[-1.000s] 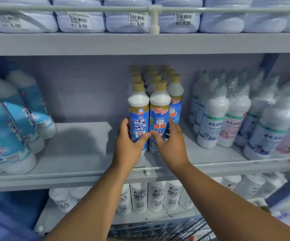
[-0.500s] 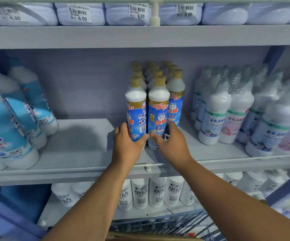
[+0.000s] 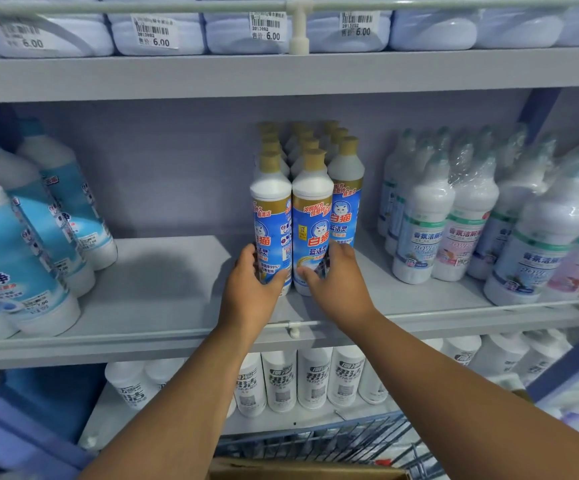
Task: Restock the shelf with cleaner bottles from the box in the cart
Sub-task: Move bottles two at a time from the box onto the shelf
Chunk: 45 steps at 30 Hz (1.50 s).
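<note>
On the middle shelf (image 3: 163, 306) stand several white cleaner bottles with gold caps and blue labels, in three rows. My left hand (image 3: 251, 292) wraps the base of the front left bottle (image 3: 270, 216). My right hand (image 3: 336, 282) holds the base of the front middle bottle (image 3: 312, 220). Both bottles stand upright on the shelf, touching each other. A third bottle (image 3: 346, 195) stands just behind, at the right. The top edge of the cardboard box (image 3: 302, 471) and the cart's wire rim (image 3: 333, 438) show at the bottom.
Large blue-labelled bottles (image 3: 21, 258) lean at the left of the shelf, with bare shelf between them and my hands. Shrink-wrapped white bottles (image 3: 461, 220) fill the right side. A thin rail (image 3: 454, 315) runs along the shelf front. White bottles (image 3: 281, 382) stand on the shelf below.
My hands have slid down to the bases of the two front bottles. The left bottle's label has turned. The view has shifted slightly.
</note>
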Motion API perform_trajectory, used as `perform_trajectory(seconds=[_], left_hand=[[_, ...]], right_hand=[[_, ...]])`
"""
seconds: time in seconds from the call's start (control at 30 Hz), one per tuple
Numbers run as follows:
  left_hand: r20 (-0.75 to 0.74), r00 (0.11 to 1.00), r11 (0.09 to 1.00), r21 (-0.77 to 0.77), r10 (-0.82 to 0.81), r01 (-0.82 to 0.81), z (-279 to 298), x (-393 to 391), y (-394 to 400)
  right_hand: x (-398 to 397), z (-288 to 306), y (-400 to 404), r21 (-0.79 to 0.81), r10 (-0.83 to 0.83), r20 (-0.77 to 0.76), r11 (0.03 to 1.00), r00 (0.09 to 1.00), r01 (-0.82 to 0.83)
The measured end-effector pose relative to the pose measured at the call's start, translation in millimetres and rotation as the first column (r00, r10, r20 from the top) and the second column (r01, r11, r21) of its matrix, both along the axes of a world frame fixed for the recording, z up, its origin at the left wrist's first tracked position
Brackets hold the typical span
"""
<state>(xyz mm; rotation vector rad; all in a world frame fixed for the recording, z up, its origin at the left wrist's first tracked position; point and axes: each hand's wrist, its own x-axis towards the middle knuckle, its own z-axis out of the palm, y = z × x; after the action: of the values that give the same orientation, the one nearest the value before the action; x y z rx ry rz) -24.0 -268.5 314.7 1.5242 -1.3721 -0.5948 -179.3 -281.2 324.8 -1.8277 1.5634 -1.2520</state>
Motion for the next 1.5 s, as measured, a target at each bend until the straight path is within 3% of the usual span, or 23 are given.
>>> perform_trajectory(seconds=[0.43,0.63,1.13,1.3,1.4,1.5], left_hand=[[-0.019,0.999,0.999,-0.038,0.034,-0.034,-2,-2,-6],[-0.046,0.998,0.999,-0.011,-0.033,0.032,-5,1,-6],[-0.016,1.000,0.999,-0.045,0.016,-0.016,-2,-2,-3],[-0.044,0.999,0.999,-0.043,-0.003,0.001,-3,-1,-2],[-0.071,0.997,0.998,-0.055,-0.011,0.007,-3,-2,-1],[-0.105,0.994,0.998,-0.064,-0.030,0.024,-4,-3,0]], right_hand=[[3,-4,-4,0.033,-0.115,0.043,0.993,0.992,0.113],[1,-5,-1,0.020,-0.059,0.067,0.998,0.996,0.058],[3,-1,1,0.044,-0.076,0.088,0.996,0.993,0.072],[-11,0,1,0.013,0.000,0.097,1.000,0.995,-0.001],[-36,1,-5,-0.100,-0.097,0.148,0.989,0.984,0.113],[-53,8,-26,0.026,-0.216,0.153,0.976,0.964,0.214]])
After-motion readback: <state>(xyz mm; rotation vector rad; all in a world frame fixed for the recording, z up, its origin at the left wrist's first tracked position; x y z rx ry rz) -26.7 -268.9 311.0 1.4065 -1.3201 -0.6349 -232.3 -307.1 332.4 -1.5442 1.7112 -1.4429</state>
